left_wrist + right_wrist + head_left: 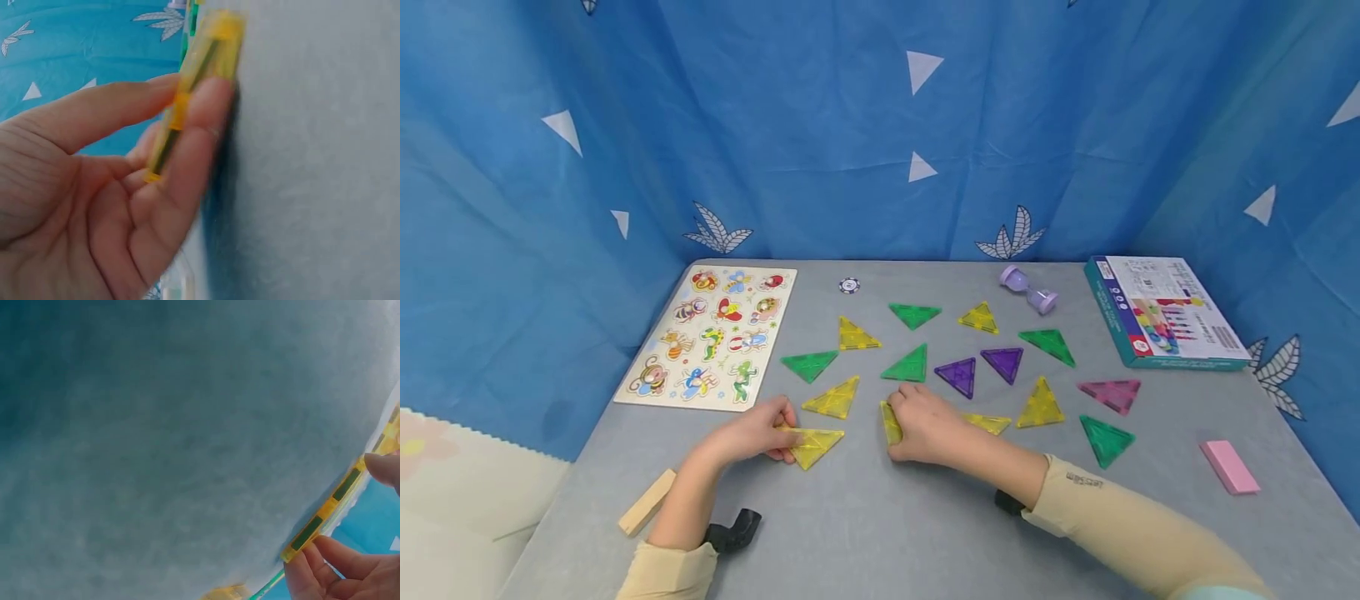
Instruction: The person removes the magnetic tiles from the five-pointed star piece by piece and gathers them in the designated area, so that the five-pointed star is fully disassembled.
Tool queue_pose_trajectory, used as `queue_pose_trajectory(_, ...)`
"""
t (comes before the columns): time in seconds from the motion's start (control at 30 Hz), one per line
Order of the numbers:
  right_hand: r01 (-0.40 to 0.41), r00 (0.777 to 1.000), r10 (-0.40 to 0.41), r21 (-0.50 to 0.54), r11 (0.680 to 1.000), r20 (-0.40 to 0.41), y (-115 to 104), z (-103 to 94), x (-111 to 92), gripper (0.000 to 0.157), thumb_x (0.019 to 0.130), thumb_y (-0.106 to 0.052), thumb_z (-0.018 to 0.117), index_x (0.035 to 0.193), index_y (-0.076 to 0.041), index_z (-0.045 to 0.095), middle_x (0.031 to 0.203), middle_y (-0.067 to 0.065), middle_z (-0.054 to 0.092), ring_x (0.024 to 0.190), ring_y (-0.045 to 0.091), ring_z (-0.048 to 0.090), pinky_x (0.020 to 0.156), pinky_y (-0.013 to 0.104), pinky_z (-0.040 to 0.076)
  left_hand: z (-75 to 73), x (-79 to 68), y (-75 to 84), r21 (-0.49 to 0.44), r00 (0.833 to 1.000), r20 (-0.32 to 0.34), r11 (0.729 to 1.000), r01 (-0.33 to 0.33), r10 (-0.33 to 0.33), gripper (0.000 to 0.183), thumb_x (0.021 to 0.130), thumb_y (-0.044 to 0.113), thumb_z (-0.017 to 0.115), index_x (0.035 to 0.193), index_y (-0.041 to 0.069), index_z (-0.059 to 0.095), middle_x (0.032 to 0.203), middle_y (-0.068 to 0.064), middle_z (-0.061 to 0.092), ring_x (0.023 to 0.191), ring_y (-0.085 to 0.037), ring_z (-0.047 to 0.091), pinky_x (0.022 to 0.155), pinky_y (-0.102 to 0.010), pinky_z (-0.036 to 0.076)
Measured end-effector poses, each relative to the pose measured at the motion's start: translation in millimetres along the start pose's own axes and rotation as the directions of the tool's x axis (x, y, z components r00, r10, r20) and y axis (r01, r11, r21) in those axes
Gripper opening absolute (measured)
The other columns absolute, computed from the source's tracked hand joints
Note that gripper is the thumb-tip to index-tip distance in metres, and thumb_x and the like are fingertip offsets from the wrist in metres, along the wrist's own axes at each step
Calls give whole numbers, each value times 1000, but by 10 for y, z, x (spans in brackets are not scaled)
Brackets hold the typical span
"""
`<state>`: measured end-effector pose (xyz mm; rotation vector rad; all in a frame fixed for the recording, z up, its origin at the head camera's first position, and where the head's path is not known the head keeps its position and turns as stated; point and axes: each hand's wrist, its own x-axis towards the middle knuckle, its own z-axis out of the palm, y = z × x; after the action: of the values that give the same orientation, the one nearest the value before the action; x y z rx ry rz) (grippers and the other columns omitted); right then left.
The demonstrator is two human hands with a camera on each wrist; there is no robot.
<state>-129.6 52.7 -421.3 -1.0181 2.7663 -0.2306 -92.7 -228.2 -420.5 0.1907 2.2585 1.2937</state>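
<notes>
My left hand (758, 433) pinches a yellow see-through triangular magnetic tile (814, 446) at the left of the middle. In the left wrist view the thumb and fingers grip this yellow tile (199, 94) on edge, close over the table. My right hand (921, 423) holds another yellow triangular tile (890, 423), partly covered by the fingers. The right wrist view shows that tile's dark-striped edge (325, 512) between thumb and fingertips. Just beyond the left hand lies a loose yellow tile (835, 398). Another yellow tile (987, 422) shows partly behind the right forearm.
Several green, purple, yellow and pink tiles, among them a purple one (957, 377), lie across the table. Around them are an insect puzzle board (658, 342), a poker chip (849, 286), a purple hourglass (1028, 289), a box (1172, 312), a pink block (1229, 467) and a wooden block (647, 502).
</notes>
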Motion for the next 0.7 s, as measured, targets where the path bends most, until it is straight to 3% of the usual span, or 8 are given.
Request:
queue_pose_trajectory(0.17,-12,1000,11,-9,1000,-5,-21,-2,15,64,72,-41,73,119,-2,56,108,8,56,101,24,52,84,36,47,-10,-60,27,138,1000,20,990,5,-8,19,85,10,66,84,3,48,65,-7,56,60,-21,60,56,-32,49)
queue_pose_trajectory(0.33,-17,1000,16,40,999,10,17,-76,0,71,76,-47,73,127,-3,53,117,9,55,109,26,52,91,38,45,-15,-113,118,274,999,-5,961,36,-35,20,82,14,70,79,8,51,63,-1,49,57,-16,51,53,-29,42)
queue_pose_trajectory(0.47,-52,998,54,132,990,-14,198,-372,-133,67,79,-46,71,129,-6,54,125,10,56,117,27,50,96,42,43,-2,-142,225,428,989,-124,896,123,-76,23,75,17,76,79,11,54,69,0,50,59,-15,47,53,-29,37)
queue_pose_trajectory(0.63,-100,986,128,238,966,-104,551,-800,-511,55,84,-42,67,127,-9,56,129,11,55,122,31,47,97,50,40,24,-171,381,572,951,-300,782,246,-80,29,73,24,77,88,10,56,84,-3,51,68,-17,45,58,-32,37)
queue_pose_trajectory(0.7,-121,976,164,264,957,-145,683,-909,-685,52,86,-40,66,127,-10,56,128,12,54,121,32,47,95,53,41,63,-162,480,575,937,-347,784,234,-24,29,77,25,75,96,10,57,91,-4,54,70,-17,48,59,-33,41)
